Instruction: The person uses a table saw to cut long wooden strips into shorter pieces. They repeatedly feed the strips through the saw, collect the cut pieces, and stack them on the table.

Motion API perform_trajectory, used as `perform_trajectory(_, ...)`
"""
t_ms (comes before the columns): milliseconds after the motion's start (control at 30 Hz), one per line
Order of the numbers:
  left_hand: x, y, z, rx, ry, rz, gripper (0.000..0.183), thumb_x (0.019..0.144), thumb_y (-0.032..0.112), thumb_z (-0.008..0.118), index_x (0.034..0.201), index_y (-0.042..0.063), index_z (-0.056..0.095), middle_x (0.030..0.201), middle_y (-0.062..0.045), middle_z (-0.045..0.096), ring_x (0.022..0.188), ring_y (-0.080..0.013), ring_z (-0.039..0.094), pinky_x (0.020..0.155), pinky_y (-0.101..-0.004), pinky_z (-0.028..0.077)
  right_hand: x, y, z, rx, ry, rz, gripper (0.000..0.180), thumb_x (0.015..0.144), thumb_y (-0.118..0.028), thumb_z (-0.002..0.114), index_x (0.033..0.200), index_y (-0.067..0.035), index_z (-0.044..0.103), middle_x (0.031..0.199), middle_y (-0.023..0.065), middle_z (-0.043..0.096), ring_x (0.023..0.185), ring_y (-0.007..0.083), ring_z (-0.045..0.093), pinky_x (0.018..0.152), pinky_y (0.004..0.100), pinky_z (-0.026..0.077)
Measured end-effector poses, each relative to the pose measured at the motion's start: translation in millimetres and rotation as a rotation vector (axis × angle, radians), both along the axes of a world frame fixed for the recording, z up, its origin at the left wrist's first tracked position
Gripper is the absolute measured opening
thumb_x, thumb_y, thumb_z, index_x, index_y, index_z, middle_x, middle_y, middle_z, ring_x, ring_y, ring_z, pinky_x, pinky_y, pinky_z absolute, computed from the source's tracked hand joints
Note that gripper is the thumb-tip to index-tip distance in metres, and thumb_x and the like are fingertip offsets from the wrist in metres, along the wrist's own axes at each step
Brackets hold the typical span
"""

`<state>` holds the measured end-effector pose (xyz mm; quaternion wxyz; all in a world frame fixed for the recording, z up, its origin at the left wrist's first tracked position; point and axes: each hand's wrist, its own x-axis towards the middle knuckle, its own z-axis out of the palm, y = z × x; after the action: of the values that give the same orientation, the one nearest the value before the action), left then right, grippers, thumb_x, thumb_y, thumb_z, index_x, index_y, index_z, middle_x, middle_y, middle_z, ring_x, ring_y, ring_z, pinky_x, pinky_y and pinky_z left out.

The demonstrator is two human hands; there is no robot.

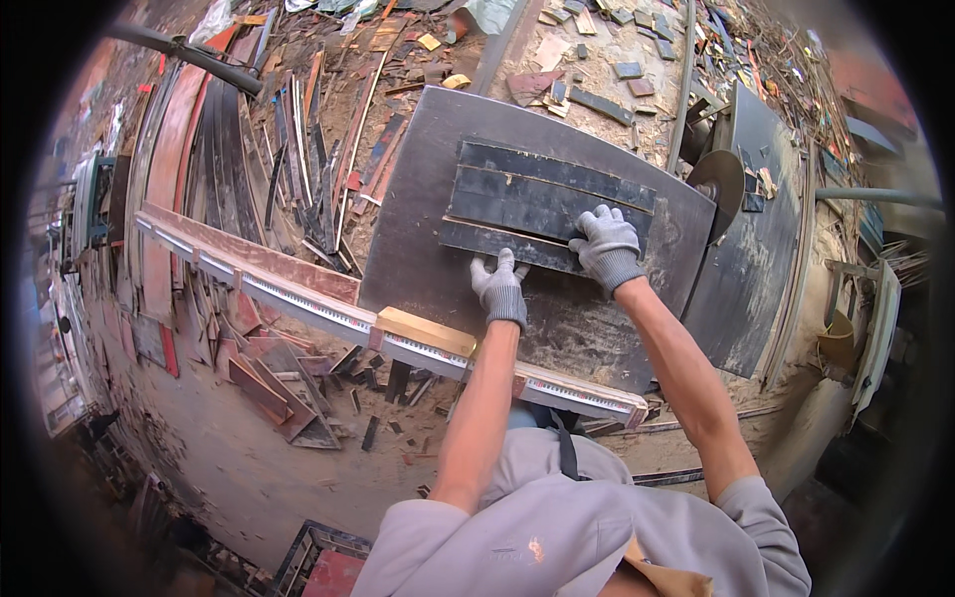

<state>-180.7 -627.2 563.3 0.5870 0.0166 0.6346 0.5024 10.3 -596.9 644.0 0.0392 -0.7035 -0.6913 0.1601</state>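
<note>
Several dark plywood strips (548,201) lie side by side on a dark saw table (418,186). In a grey knit glove, my left hand (498,287) touches the near edge of the nearest strip (507,245), thumb and fingers spread. My right hand (608,242), gloved the same way, rests on the strips' right end with its fingers bent over them; whether it grips one I cannot tell. A narrow gap shows between the nearest strip and those behind it. To the right of the strips, a round saw blade (718,190) stands upright at the table's edge.
A rail with a measuring scale (298,293) runs along the table's near side, a wooden block (425,330) on it. Beyond the blade is a second dark panel (753,261). Long board offcuts (220,164) lie at left; scraps (287,395) litter the ground.
</note>
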Motion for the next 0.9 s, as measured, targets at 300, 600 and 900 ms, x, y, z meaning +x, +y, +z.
perform_trajectory(300, 39.5, 15.6, 0.4, -0.355, 0.521, -0.351, 0.085, 0.102, 0.048, 0.075, 0.164, 0.002, 0.04, 0.158, -0.03, 0.049, 0.137, -0.04, 0.06, 0.11, -0.0462, 0.052, 29.4, 90.4, -0.7, 0.278, -0.04, 0.129, 0.077, 0.103, -0.061, 0.063, 0.152, -0.001, 0.055, 0.145, 0.0282, 0.062, 0.137, 0.0452, 0.057, 0.115, 0.0519, 0.046)
perform_trajectory(600, 25.6, -21.3, 16.2, -0.22, 0.315, -0.171, 0.07, 0.097, 0.042, 0.085, 0.142, -0.006, 0.06, 0.137, -0.019, 0.072, 0.126, -0.0298, 0.067, 0.108, -0.0426, 0.052, 38.1, 73.8, -23.6, -0.455, 0.107, 0.034, 0.084, 0.086, -0.076, 0.073, 0.128, -0.003, 0.074, 0.123, 0.0259, 0.076, 0.119, 0.0427, 0.071, 0.103, 0.0485, 0.055)
perform_trajectory(900, -4.5, -53.8, 20.3, -0.303, 0.093, -0.213, 0.075, 0.083, 0.036, 0.099, 0.135, -0.006, 0.065, 0.129, -0.012, 0.074, 0.112, -0.023, 0.066, 0.104, -0.0377, 0.052, 45.0, 27.9, -50.1, -0.813, 0.441, -0.023, 0.099, 0.07, -0.077, 0.087, 0.13, 0.001, 0.075, 0.119, 0.0233, 0.078, 0.114, 0.0378, 0.074, 0.1, 0.0452, 0.055)
